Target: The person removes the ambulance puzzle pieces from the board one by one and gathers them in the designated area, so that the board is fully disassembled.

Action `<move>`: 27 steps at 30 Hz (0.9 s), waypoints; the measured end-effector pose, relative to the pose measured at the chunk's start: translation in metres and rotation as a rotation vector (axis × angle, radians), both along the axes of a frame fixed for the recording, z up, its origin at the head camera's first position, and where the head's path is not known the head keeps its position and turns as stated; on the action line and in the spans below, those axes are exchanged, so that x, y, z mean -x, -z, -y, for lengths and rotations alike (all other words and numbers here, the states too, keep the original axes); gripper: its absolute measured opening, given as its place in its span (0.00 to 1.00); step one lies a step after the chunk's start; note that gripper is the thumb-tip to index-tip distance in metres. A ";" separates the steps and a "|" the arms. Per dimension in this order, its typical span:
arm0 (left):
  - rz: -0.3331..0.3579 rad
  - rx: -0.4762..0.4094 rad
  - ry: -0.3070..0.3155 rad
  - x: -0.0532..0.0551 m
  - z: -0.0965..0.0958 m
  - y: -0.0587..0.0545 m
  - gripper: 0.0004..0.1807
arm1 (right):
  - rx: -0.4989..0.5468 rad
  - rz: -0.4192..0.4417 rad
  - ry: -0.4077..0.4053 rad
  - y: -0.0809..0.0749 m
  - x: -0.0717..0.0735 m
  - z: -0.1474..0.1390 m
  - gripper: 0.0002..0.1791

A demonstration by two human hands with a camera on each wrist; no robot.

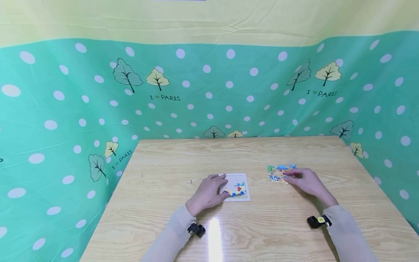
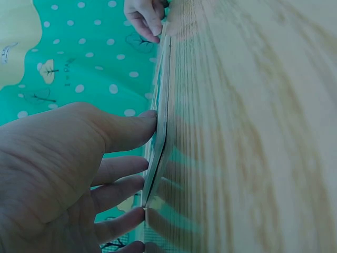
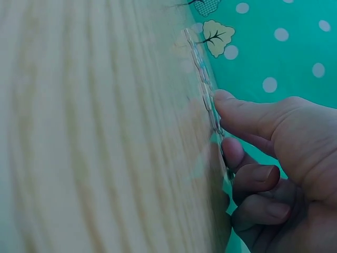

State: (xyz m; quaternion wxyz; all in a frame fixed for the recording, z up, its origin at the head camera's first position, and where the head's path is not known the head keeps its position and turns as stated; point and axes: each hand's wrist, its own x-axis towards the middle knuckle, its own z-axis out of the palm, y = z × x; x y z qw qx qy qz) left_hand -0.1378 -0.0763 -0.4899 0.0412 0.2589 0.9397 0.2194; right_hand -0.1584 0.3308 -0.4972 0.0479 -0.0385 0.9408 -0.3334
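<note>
A white-framed puzzle board point(image 1: 247, 196) lies on the table in the head view, with a partly assembled vehicle picture point(image 1: 239, 189) in its lower part. My left hand point(image 1: 209, 193) rests over the board's left side, thumb and fingers spread. In the left wrist view, that hand's thumb and fingertips touch the board's edge point(image 2: 160, 142). Loose colourful puzzle pieces point(image 1: 274, 178) lie to the right of the board. My right hand point(image 1: 306, 181) reaches over them, thumb and index at the pieces point(image 3: 207, 97), other fingers curled. Whether it pinches a piece is unclear.
The wooden table point(image 1: 262, 225) carries the board and pieces. A polka-dotted green curtain point(image 1: 229, 83) hangs behind and beside it. A small dark object point(image 1: 191, 181) lies left of the board. Both wrists wear black cameras point(image 1: 197, 230).
</note>
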 end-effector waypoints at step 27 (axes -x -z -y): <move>-0.013 -0.005 0.011 -0.001 -0.001 -0.001 0.30 | 0.109 -0.115 -0.121 0.003 0.002 0.068 0.12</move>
